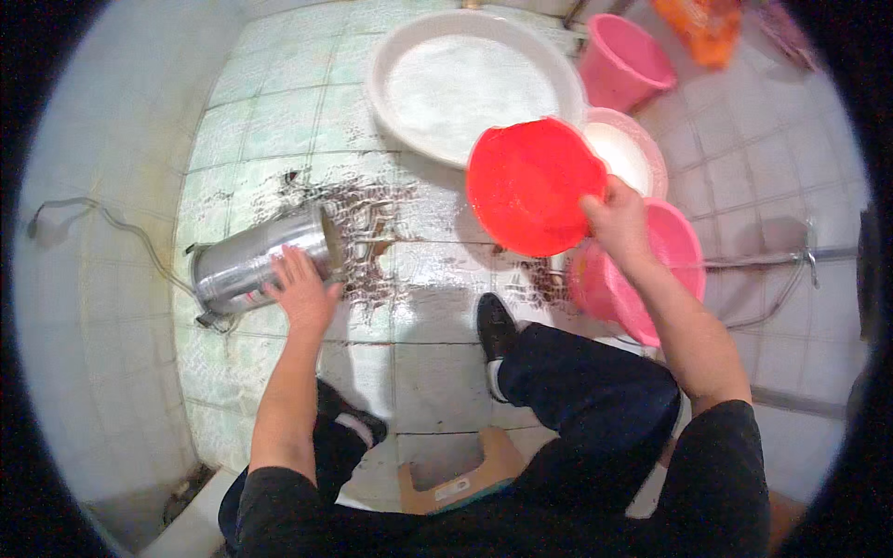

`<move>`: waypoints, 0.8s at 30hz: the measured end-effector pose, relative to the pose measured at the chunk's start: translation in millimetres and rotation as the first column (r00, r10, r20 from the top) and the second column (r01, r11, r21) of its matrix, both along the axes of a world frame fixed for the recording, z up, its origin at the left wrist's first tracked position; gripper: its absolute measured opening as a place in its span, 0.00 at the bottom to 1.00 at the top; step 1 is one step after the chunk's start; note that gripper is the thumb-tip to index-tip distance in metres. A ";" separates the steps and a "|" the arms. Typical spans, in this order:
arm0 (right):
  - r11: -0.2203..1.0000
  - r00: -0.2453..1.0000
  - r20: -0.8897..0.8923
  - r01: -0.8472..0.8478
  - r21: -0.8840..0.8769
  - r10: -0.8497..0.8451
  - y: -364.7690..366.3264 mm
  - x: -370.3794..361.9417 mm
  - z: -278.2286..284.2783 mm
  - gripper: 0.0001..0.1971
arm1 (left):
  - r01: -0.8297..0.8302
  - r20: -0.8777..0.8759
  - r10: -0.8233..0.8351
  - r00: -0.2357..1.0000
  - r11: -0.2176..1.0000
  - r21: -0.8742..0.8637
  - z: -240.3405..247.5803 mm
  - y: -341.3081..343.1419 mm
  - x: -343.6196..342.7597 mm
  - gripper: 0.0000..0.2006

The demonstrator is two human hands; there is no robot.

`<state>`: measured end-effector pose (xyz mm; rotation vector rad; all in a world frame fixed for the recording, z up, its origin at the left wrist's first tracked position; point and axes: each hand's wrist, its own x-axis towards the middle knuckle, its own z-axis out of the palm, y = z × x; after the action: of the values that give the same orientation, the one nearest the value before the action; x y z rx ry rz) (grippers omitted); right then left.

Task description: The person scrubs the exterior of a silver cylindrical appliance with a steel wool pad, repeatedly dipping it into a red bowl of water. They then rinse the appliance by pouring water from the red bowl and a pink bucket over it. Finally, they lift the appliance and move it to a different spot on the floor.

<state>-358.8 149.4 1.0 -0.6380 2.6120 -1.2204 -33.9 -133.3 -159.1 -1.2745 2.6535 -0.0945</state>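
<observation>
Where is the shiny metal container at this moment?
In the head view, the metal container lies on its side on the floor, left of centre, with the left hand on it.

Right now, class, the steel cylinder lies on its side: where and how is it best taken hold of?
Probably by the rim of its open end, coming from the right: the steel cylinder lies with that end facing right, offering an edge to hook. Its smooth, rounded side, where the left hand is spread, seems harder to grasp.
</observation>
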 end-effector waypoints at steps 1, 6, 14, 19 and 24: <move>0.991 0.993 -0.011 0.114 0.064 -0.113 34.2 -17.1 18.0 0.13 | -0.019 0.012 0.019 1.000 1.000 -0.002 2.6 4.8 -5.9 0.49; 0.874 0.872 -0.466 0.339 0.350 -0.152 183.2 -57.4 43.3 0.08 | -0.015 0.028 0.018 0.999 0.994 -0.106 -3.8 6.4 -9.7 0.49; 0.762 0.882 -0.468 0.270 0.588 0.049 266.3 -38.2 -91.9 0.09 | 0.051 0.013 -0.049 0.999 0.981 -0.187 0.3 -3.5 -26.8 0.37; 0.828 0.915 -0.370 0.329 0.454 -0.161 229.0 -26.3 -122.0 0.09 | 0.056 -0.017 -0.063 0.998 0.960 -0.275 -8.9 -34.3 -25.9 0.33; 0.710 0.701 0.345 0.694 -0.122 -0.625 235.1 -10.9 -88.6 0.04 | 0.057 0.052 -0.052 0.997 0.994 -0.095 11.1 -19.3 -28.2 0.43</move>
<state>-369.7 384.5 -87.6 0.5139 2.5168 -1.6842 -62.1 -152.6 -148.0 -1.2113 2.6711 -0.2613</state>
